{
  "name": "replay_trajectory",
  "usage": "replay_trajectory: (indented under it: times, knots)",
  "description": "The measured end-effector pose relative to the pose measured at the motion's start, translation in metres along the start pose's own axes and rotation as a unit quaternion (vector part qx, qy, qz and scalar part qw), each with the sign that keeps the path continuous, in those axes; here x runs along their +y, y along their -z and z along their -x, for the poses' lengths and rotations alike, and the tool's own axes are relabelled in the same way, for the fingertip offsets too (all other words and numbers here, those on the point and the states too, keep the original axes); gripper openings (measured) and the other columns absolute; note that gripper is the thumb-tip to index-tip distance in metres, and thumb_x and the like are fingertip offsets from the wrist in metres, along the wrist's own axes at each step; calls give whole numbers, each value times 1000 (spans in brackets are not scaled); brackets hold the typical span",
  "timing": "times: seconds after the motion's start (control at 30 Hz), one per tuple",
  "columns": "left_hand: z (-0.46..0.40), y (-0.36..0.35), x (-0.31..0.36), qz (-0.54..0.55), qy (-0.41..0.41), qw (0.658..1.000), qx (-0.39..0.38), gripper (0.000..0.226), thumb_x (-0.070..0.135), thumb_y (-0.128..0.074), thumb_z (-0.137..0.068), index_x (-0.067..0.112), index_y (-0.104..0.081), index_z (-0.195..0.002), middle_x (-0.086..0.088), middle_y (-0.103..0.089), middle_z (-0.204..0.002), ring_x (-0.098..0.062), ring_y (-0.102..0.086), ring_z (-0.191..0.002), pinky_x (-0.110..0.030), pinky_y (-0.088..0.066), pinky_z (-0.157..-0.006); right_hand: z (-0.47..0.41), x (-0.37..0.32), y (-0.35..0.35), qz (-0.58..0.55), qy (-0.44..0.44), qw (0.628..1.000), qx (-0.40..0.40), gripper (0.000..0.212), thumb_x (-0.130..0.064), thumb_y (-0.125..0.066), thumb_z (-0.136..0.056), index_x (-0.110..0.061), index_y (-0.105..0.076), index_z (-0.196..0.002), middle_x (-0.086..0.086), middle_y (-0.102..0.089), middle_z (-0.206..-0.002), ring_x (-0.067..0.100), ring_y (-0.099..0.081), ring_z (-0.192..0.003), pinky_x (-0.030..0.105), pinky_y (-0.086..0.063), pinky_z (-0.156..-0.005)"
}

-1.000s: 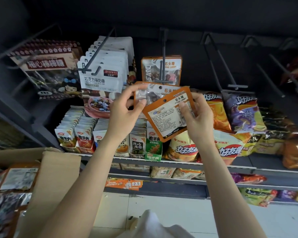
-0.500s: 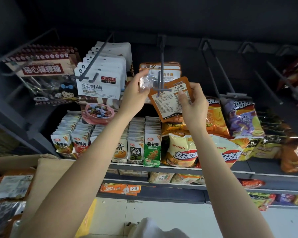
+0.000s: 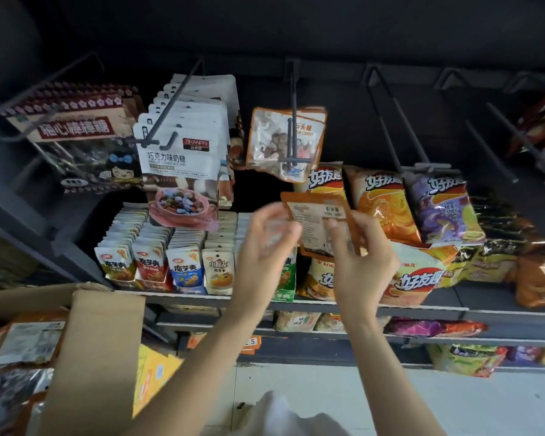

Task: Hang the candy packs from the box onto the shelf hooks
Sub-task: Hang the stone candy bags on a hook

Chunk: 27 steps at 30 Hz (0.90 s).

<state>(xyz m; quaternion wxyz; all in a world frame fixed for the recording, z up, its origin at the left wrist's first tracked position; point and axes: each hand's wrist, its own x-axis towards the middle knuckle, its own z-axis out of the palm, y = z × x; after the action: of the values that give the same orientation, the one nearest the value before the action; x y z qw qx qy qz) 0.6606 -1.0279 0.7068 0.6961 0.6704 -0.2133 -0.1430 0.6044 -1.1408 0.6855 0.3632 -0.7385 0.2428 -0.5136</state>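
My right hand (image 3: 356, 262) is shut on an orange candy pack (image 3: 320, 220), its white back label facing me, held below the centre shelf hook (image 3: 293, 121). My left hand (image 3: 261, 247) is blurred next to the pack's left edge, fingers raised; whether it grips the pack is unclear. A candy pack of the same kind (image 3: 274, 140) hangs on that hook, front side out. The cardboard box (image 3: 104, 341) stands open at the lower left, with more orange packs (image 3: 26, 341) inside.
White chocolate candy bags (image 3: 183, 152) fill the hook to the left, and lollipop bags (image 3: 73, 133) hang further left. Bare hooks (image 3: 400, 146) stick out to the right. Chip bags (image 3: 384, 206) and small snack packs (image 3: 158, 262) crowd the shelf below.
Both hands have dropped from the hook down to shelf level. A pack that was being held up at the hook now hangs there; my right hand still holds the other pack.
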Motion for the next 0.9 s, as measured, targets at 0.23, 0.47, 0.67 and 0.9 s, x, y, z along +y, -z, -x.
replay_trajectory:
  times: [0.23,0.47,0.67,0.9]
  knots:
    - [3,9,2,23,70,997,-13,22,12,-68,-85,18,-61,-105,0,-68,-106,-14,-65,-99,-28,-53,-83,45,15,-7,24,221,970,-94,10,-3,-75,-79,-3,-74,-90,7,-71,-98,20,-61,-91,25,-47,-82]
    - [-20,41,15,-124,-46,989,-65,21,14,-64,-89,34,-64,-92,28,-67,-82,5,-65,-78,-19,-55,-61,20,8,8,20,103,987,-125,23,-21,-71,-86,-15,-69,-108,6,-44,-138,19,-39,-128,21,-30,-105]
    - [-45,42,28,-174,-164,971,1,21,21,-64,-92,40,-62,-99,25,-67,-91,-18,-54,-53,-32,-37,-41,-21,-4,-1,-26,44,983,-175,34,-7,-62,-91,-21,-62,-121,-4,-60,-101,12,-58,-88,25,-51,-76]
    - [-71,33,23,-212,-198,955,66,23,21,-65,-90,39,-60,-103,30,-60,-84,-16,-51,-52,-30,-43,-50,-39,-4,-19,-2,40,987,-158,39,-7,-61,-92,-25,-62,-126,-12,-52,-89,13,-54,-83,28,-51,-76]
